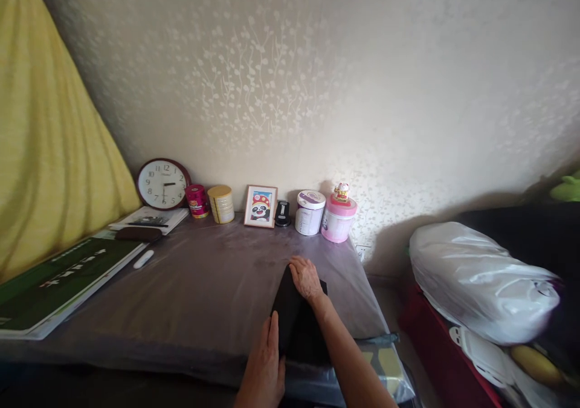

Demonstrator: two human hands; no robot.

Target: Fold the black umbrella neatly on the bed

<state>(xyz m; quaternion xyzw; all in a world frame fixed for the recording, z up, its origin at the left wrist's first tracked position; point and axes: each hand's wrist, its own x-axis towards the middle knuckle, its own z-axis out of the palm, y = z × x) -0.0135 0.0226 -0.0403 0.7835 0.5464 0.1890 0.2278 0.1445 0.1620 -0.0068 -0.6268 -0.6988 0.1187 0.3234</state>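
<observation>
A black, flat, folded item (301, 329) stands tilted at the front edge of the table, right of its middle; I cannot make out whether it is a bag, a cover or a cloth. Along its left edge, my left hand (266, 350) grips it low down, fingers outside and thumb on the near side. My right hand (306, 277) is closed over its upper far edge with the fingers bent together. The right forearm hides part of the item's right side.
Along the wall stand a round clock (164, 184), a pink tin (197, 200), a yellow-lidded can (221, 204), a framed panda picture (260, 206) and two tubs. A green book (67, 281) lies left on the grey-covered table (203, 287). A white plastic bag (480, 281) sits right.
</observation>
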